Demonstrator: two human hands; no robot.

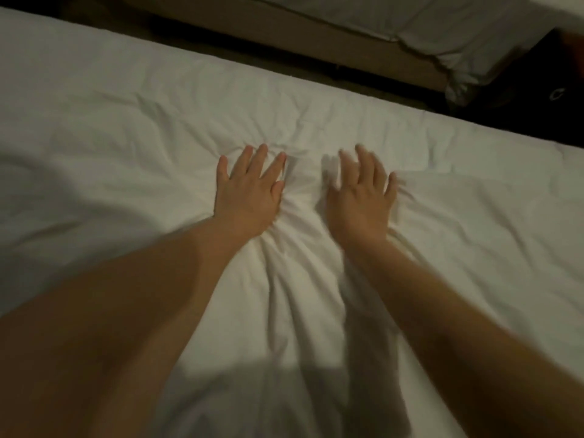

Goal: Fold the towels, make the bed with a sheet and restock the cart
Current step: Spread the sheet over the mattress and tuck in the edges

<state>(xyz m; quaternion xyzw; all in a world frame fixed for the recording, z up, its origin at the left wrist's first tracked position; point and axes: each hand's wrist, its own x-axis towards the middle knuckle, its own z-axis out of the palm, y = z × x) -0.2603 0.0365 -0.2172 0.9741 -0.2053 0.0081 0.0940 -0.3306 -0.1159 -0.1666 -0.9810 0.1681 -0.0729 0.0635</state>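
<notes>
I am smoothing the sheet (126, 121) spread across the frame's middle. My left hand (249, 191) presses it, fingers spread; my right hand (360, 197), blurred, is spread too. Next, I judge, the creases bunched between them need sweeping outward.

One white sheet (132, 115), spread flat, wrinkled. I see it bunched into folds between my left hand (249, 191) and right hand (360, 200).
</notes>
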